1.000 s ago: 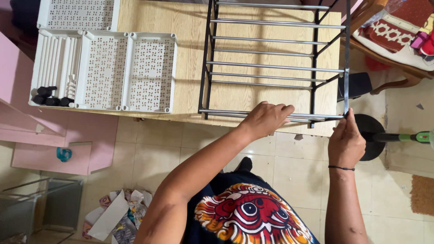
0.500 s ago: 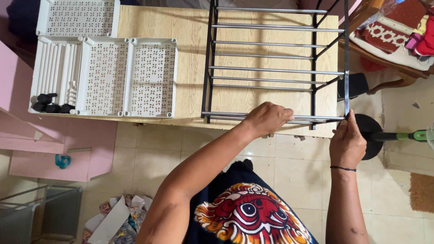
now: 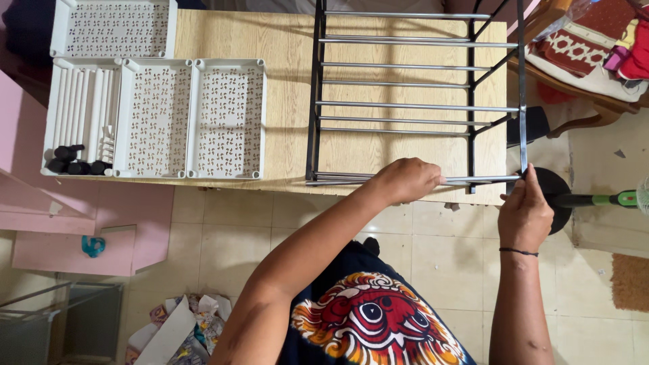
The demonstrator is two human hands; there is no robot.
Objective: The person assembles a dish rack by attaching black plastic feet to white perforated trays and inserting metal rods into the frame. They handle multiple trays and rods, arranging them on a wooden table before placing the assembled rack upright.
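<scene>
A black metal rack frame (image 3: 315, 101) with several silver crossbars stands on a light wooden table (image 3: 287, 81). My left hand (image 3: 405, 180) is closed around the nearest silver bar (image 3: 487, 179) at the table's front edge. My right hand (image 3: 524, 213) pinches the frame's black right upright where that bar meets it. A thin black band circles my right wrist.
White perforated plastic trays (image 3: 193, 118) lie on the table's left side, one holding white tubes and small black caps (image 3: 78, 162). A pink cabinet (image 3: 81, 223) is at left, crumpled packaging (image 3: 182, 324) lies on the tiled floor, and a black fan base (image 3: 558, 192) stands at right.
The view has shifted a little. My right hand has slid slightly up along the frame's right upright. My left hand stays on the front bar.
</scene>
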